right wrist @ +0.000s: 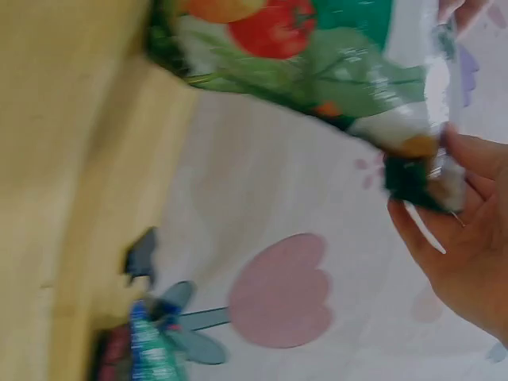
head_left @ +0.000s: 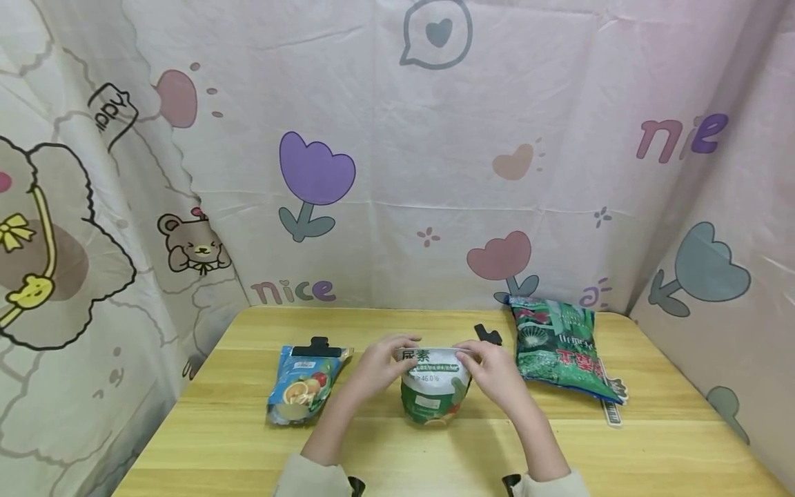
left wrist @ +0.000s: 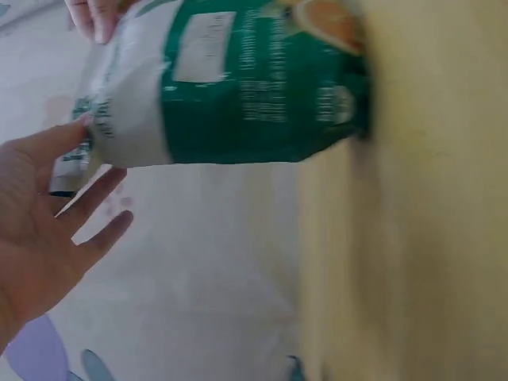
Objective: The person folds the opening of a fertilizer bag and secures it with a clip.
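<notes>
A green and white fertilizer bag (head_left: 435,397) with vegetable pictures stands upright at the middle of the table. My left hand (head_left: 384,362) pinches its top left corner between thumb and fingers. At the top right corner my right hand (head_left: 491,366) pinches the bag the same way. The left wrist view shows the left thumb (left wrist: 59,143) on the bag's folded top edge, other fingers behind it. In the right wrist view the right hand (right wrist: 468,238) holds the other corner of the top edge. A black clip (head_left: 487,335) lies behind the right hand.
To the left lies a blue fruit-printed bag (head_left: 303,393) with a black clip (head_left: 318,347) across its top. A green bag (head_left: 555,348) lies at the right, partly over a flat white-edged piece (head_left: 611,412). Printed curtains (head_left: 404,159) surround the wooden table (head_left: 230,455).
</notes>
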The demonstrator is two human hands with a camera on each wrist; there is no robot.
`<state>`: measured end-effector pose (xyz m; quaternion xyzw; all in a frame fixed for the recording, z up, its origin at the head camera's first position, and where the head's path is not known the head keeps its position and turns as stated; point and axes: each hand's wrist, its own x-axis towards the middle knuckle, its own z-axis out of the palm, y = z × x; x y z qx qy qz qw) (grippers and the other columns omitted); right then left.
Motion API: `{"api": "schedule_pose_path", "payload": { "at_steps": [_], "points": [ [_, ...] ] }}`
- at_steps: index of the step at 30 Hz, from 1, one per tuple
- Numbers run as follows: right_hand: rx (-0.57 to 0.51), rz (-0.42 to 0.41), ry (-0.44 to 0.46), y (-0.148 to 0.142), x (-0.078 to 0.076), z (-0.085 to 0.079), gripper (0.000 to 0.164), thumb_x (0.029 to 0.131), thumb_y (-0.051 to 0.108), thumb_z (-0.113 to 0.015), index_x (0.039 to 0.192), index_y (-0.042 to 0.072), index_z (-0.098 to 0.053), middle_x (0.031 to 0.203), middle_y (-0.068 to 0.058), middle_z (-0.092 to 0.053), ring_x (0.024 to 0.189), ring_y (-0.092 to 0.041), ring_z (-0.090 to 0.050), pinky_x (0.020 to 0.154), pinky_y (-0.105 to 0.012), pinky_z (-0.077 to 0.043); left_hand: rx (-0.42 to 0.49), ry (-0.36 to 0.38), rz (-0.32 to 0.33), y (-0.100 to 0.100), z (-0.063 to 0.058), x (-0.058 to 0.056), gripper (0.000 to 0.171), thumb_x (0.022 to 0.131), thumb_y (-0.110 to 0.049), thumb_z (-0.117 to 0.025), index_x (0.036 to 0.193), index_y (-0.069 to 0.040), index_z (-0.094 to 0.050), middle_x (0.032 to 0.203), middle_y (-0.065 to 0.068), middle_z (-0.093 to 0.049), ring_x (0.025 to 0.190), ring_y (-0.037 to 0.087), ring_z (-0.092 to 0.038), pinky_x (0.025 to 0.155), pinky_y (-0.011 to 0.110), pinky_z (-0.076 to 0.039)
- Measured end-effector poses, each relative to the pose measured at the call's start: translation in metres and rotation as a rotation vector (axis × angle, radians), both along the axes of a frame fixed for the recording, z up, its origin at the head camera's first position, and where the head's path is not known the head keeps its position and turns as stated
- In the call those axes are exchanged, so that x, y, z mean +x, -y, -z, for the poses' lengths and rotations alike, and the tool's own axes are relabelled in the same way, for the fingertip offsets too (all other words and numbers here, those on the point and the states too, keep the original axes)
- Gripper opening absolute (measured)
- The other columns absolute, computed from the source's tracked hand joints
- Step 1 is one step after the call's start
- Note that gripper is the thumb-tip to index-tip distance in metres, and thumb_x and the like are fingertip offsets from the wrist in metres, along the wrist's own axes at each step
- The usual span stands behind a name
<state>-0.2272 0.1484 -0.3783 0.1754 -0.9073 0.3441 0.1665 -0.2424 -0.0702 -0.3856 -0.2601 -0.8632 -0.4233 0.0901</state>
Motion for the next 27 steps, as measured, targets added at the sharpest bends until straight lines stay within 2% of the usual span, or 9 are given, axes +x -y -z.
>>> {"api": "schedule_pose_path", "payload": {
  "at_steps": [3, 5, 7, 9, 12, 16, 22, 25, 27],
  "points": [
    [0.169, -0.028, -0.107, 0.007, 0.003, -0.006, 0.016, 0.079, 0.016, -0.073, 0.095, 0.013, -0.071, 0.089, -0.001, -0.067, 0.082, -0.019, -0.061, 0.07, -0.037, -0.048, -0.094, -0.003, 0.035, -0.004, -0.009, 0.0, 0.023, 0.082, -0.019, -0.071, 0.104, -0.011, -0.068, 0.114, -0.001, -0.061, 0.1, 0.017, -0.056, 0.081, 0.035, -0.048],
    [0.232, -0.048, -0.131, 0.011, 0.003, -0.008, 0.02, 0.077, 0.02, -0.076, 0.095, 0.013, -0.07, 0.087, 0.0, -0.067, 0.077, -0.016, -0.061, 0.065, -0.032, -0.049, -0.126, 0.035, 0.072, -0.009, -0.012, -0.002, 0.026, 0.081, -0.02, -0.072, 0.104, -0.01, -0.068, 0.106, 0.0, -0.064, 0.092, 0.013, -0.059, 0.074, 0.029, -0.05],
    [0.27, -0.057, -0.138, 0.014, 0.003, -0.008, 0.021, 0.075, 0.023, -0.076, 0.093, 0.014, -0.07, 0.083, 0.002, -0.067, 0.067, -0.01, -0.06, 0.055, -0.026, -0.047, -0.126, 0.096, 0.091, -0.013, -0.012, -0.004, 0.027, 0.08, -0.02, -0.073, 0.104, -0.008, -0.069, 0.097, 0.0, -0.067, 0.08, 0.008, -0.061, 0.065, 0.023, -0.05],
    [0.285, -0.052, -0.153, 0.015, 0.001, -0.006, 0.018, 0.075, 0.024, -0.076, 0.09, 0.016, -0.07, 0.077, 0.004, -0.067, 0.055, -0.005, -0.053, 0.047, -0.021, -0.041, -0.111, 0.145, 0.087, -0.016, -0.011, -0.005, 0.025, 0.079, -0.018, -0.074, 0.101, -0.006, -0.071, 0.09, 0.001, -0.068, 0.072, 0.005, -0.06, 0.059, 0.02, -0.049],
    [0.262, -0.049, -0.191, 0.015, -0.001, -0.002, 0.012, 0.074, 0.022, -0.076, 0.084, 0.017, -0.071, 0.068, 0.008, -0.064, 0.043, 0.0, -0.037, 0.039, -0.019, -0.032, -0.07, 0.163, 0.049, -0.019, -0.008, -0.006, 0.019, 0.077, -0.014, -0.075, 0.095, -0.006, -0.073, 0.085, 0.001, -0.069, 0.068, 0.004, -0.059, 0.057, 0.02, -0.049],
    [0.23, -0.033, -0.298, 0.016, -0.004, 0.004, 0.01, 0.071, 0.019, -0.078, 0.079, 0.017, -0.073, 0.059, 0.009, -0.062, 0.039, 0.003, -0.021, 0.035, -0.019, -0.022, -0.038, 0.097, 0.031, -0.02, -0.006, -0.004, 0.016, 0.076, -0.01, -0.075, 0.091, -0.006, -0.074, 0.082, 0.004, -0.07, 0.065, 0.004, -0.06, 0.056, 0.019, -0.049],
    [0.217, -0.007, -0.456, 0.016, -0.006, 0.011, 0.013, 0.065, 0.015, -0.082, 0.076, 0.016, -0.075, 0.055, 0.008, -0.061, 0.04, 0.006, -0.011, 0.035, -0.015, -0.015, -0.034, -0.026, 0.025, -0.021, 0.0, -0.002, 0.016, 0.075, -0.007, -0.074, 0.091, -0.006, -0.074, 0.082, 0.008, -0.069, 0.065, 0.003, -0.06, 0.053, 0.015, -0.047],
    [0.209, -0.01, -0.49, 0.016, -0.006, 0.014, 0.014, 0.064, 0.013, -0.083, 0.075, 0.015, -0.075, 0.052, 0.008, -0.059, 0.041, 0.006, -0.009, 0.035, -0.014, -0.013, -0.039, -0.078, 0.025, -0.021, 0.003, -0.001, 0.017, 0.075, -0.008, -0.074, 0.092, -0.007, -0.074, 0.084, 0.008, -0.069, 0.069, 0.007, -0.063, 0.054, 0.013, -0.047],
    [0.206, -0.019, -0.466, 0.015, -0.006, 0.014, 0.013, 0.065, 0.013, -0.082, 0.076, 0.015, -0.075, 0.051, 0.009, -0.058, 0.04, 0.005, -0.01, 0.035, -0.014, -0.013, -0.039, -0.096, 0.031, -0.02, 0.004, -0.001, 0.017, 0.075, -0.008, -0.074, 0.092, -0.007, -0.074, 0.084, 0.008, -0.069, 0.072, 0.01, -0.065, 0.056, 0.013, -0.047]
  ]
}}
